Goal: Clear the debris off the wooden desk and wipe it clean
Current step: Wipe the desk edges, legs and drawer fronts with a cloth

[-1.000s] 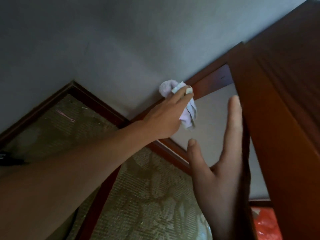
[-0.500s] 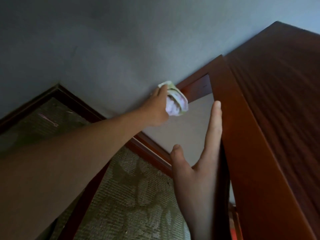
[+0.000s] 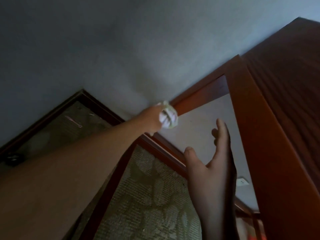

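left hand (image 3: 152,121) far out, fingers clenched round crumpled cloth wad (image 3: 168,116), touching near end of reddish wood rail (image 3: 199,97) running up-right. right hand (image 3: 210,172) nearer, fingers straight, released, alongside wood panel edge (image 3: 256,135). desk surface itself not clearly identifiable. prob. wiping along rail next.

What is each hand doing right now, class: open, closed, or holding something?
Left hand: closed around a crumpled white cloth.
Right hand: open, fingers straight, holding nothing, beside the wooden desk edge.
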The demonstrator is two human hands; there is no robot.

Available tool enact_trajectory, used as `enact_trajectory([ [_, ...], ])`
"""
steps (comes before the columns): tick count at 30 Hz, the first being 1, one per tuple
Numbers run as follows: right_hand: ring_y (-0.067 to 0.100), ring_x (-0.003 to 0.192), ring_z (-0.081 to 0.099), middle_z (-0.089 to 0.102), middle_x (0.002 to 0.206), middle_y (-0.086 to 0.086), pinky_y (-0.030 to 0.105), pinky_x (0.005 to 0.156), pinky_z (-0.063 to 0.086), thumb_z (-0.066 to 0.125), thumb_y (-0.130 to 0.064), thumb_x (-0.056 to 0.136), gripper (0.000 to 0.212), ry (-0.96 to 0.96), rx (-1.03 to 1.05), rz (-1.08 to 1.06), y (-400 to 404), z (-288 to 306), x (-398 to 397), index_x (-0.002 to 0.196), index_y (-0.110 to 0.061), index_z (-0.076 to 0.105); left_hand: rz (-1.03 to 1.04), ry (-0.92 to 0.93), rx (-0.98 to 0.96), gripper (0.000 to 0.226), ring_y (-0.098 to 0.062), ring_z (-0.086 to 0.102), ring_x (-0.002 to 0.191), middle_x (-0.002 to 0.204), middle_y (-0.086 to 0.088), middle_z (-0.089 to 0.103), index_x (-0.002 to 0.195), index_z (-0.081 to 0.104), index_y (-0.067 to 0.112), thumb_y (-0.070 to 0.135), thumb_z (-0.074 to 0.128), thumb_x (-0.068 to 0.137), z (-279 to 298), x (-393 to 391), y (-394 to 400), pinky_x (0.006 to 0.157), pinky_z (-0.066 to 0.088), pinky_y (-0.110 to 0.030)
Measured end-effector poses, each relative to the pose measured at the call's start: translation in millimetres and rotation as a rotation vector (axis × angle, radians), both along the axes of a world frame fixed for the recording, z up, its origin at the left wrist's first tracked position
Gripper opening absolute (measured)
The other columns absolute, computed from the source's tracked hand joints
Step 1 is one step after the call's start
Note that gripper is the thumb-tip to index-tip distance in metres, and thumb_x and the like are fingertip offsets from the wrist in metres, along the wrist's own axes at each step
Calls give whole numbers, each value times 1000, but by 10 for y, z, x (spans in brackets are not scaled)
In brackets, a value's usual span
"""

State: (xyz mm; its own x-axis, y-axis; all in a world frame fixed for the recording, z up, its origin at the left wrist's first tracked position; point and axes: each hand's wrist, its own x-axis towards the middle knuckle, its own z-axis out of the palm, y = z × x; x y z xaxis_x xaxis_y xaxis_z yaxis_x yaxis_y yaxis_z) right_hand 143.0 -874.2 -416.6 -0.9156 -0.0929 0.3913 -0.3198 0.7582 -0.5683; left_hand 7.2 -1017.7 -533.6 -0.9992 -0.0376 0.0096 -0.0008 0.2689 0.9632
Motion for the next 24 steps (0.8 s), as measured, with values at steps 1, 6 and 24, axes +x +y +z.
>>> enact_trajectory([
  [1, -3, 145, 31, 37, 162, -19, 9, 109, 33, 71, -14, 94, 85, -43, 69, -21, 14, -83, -16, 161, -42, 27, -36, -110, -18, 44, -31, 71, 98, 138, -6, 59, 143, 54, 13, 24, 58, 100, -240, 116, -26, 61, 62, -31],
  [6, -5, 139, 32, 37, 163, -12, 24, 112, 32, 71, -23, 93, 80, -271, 200, 77, -101, -592, -12, 162, -32, 31, -16, -134, 132, 68, -26, 45, 144, 160, -10, 41, 158, 37, 14, 3, 65, 96, -718, 892, 145, 105, 43, -26],
  [24, 17, 44, 58, 59, 52, 7, 23, 42, 46, 53, -2, 63, 26, -818, -698, 73, 770, -926, 2196, 49, -19, 65, -301, -60, 392, 43, 5, 62, 120, 128, 13, 71, 127, 72, 25, 46, 38, 110, 821, 3930, 217, 107, 46, -22],
])
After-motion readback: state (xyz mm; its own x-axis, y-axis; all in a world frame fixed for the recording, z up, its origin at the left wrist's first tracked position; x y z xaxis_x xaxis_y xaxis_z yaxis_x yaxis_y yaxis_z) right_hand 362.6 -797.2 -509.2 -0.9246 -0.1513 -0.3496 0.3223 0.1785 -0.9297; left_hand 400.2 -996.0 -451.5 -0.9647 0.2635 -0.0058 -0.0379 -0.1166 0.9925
